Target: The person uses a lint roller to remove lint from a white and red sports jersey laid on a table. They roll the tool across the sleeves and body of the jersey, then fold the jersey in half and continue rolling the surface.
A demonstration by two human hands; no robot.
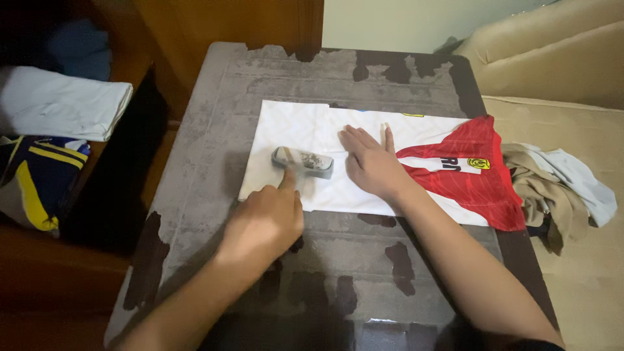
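Observation:
A white and red jersey (pixel 338 188) lies flat on a worn table (pixel 214 117). My left hand (pixel 263 224) is closed around the handle of a grey oblong brush-like tool (pixel 303 162). The tool's head rests on the white part of the jersey. My right hand (pixel 369 162) lies flat on the jersey just right of the tool, palm down and fingers spread, holding nothing. The red part of the jersey, with a yellow badge, stretches toward the table's right edge.
A crumpled pile of beige and white clothes (pixel 559 185) hangs off the table's right side onto a beige sofa (pixel 572 65). At the left, a folded white cloth (pixel 62 104) and a blue and yellow garment (pixel 36 179) sit on wooden shelving.

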